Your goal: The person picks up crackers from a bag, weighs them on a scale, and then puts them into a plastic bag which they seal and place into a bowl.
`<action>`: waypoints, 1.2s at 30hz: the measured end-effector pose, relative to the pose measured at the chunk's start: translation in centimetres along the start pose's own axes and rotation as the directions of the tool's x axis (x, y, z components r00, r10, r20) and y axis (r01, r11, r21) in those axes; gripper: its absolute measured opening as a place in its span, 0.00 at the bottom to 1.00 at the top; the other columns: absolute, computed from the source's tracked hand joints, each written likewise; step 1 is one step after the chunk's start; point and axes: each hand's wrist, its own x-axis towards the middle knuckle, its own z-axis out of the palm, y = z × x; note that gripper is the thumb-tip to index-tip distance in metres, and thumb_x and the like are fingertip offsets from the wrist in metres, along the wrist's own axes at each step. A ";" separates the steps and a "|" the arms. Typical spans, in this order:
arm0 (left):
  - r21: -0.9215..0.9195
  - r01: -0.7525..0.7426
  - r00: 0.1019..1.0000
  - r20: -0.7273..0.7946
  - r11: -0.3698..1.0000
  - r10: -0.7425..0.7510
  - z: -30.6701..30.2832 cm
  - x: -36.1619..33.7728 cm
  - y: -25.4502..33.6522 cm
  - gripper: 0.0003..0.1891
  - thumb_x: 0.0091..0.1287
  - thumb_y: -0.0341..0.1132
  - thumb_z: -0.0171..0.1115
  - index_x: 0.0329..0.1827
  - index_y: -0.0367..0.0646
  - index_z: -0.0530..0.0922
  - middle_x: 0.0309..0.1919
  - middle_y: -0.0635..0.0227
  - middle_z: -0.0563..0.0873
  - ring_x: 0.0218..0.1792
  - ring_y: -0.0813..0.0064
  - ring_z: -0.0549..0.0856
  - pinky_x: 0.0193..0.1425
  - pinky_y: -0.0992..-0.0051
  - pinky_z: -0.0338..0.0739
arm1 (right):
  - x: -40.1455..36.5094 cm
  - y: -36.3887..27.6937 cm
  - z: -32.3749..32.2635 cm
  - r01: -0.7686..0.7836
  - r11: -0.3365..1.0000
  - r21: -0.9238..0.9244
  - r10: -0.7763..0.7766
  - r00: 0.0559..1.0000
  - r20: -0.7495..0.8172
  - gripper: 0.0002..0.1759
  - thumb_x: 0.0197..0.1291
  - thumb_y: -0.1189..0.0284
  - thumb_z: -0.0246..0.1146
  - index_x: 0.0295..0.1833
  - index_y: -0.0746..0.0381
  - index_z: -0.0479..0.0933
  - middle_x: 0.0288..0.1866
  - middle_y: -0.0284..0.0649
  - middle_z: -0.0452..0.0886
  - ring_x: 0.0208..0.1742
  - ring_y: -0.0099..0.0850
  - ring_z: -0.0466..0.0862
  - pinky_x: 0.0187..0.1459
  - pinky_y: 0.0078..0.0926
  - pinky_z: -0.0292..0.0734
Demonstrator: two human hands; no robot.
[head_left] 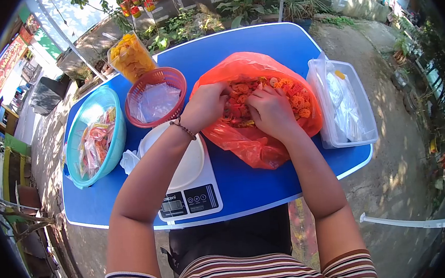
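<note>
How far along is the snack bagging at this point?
Done: filled packets lie in the teal basin. In hand: left hand and right hand are both down in the orange bag among the wheel snacks. Left: the white plate on the scale is bare, clear bags sit unfilled in the red basket, and the orange bag holds plenty, so much seems to remain.

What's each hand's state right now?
Left hand: fingers curled into the snacks in the bag; grip cannot be told.
Right hand: same, fingers curled into the snacks; cannot be told.
</note>
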 end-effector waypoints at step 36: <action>-0.164 0.076 0.994 -0.063 0.984 -0.088 0.5 0.3 -0.6 0.10 0.71 0.28 0.62 0.51 0.31 0.81 0.46 0.53 0.90 0.45 0.61 0.90 0.52 0.66 0.83 | 0.1 0.6 -1.3 -0.238 0.966 -0.099 0.208 0.946 -0.248 0.19 0.57 0.75 0.65 0.55 0.59 0.82 0.54 0.43 0.85 0.58 0.42 0.82 0.57 0.44 0.78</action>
